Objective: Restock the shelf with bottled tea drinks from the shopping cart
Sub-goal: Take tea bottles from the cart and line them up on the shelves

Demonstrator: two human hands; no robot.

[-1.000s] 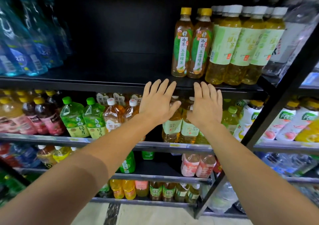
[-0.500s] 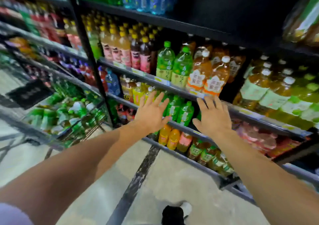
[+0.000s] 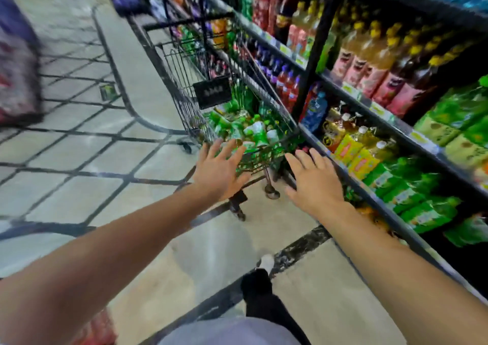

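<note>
left hand spread | shopping cart bottles just beyond

The tiled floor carries a wire shopping cart heaped with green-labelled bottles. Just beside it, black shelves hold rows of bottled drinks.
</note>
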